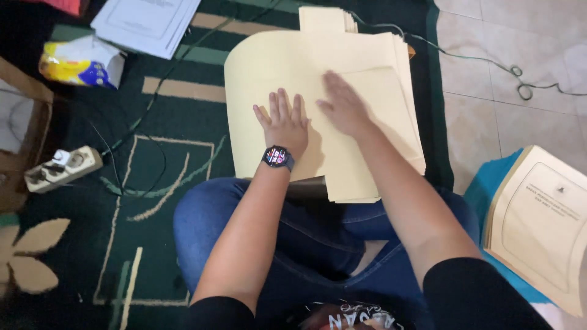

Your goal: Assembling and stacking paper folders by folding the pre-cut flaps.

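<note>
Pressing down at the centre of the frame, my left hand (286,125) lies flat, fingers spread, on the cream folder (318,104). My right hand (343,109), fingers open too, rests on it just beside, above my jeans (318,238).

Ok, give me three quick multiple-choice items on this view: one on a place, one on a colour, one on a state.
1. Where does the white power strip lie?
A. on the dark green patterned carpet
B. on the tiled floor
C. on the paper stack

2. What colour is the stack of large paper sheets?
A. blue
B. pale yellow
C. red

3. How is the left hand?
A. clenched
B. holding scissors
C. flat, fingers spread

Answers: 1 A, it rests on the carpet at left; 2 B, the sheets are cream-yellow; 3 C, the palm presses the top sheet beside the right hand.
</note>
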